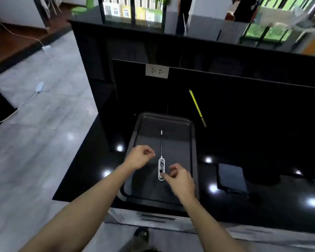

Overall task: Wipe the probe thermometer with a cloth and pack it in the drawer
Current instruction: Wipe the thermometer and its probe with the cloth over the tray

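A white probe thermometer [161, 165] lies on a dark metal tray [145, 124], its thin probe pointing away from me. My right hand [180, 179] hovers at the near end of its handle, fingertips touching or just above it; I cannot tell if it pinches it. Just left of the handle is my left hand [140, 158], fingers loosely curled and holding nothing. A folded dark cloth [232, 179] rests on the counter to the right of the tray. Below the counter's front edge a grey drawer front [153, 216] shows.
The glossy black counter [262, 133] carries a yellow stick-like object [196, 106] behind the tray. A white wall socket [157, 70] sits on the black back panel. Grey tiled floor with white cables and adapters lies to the left.
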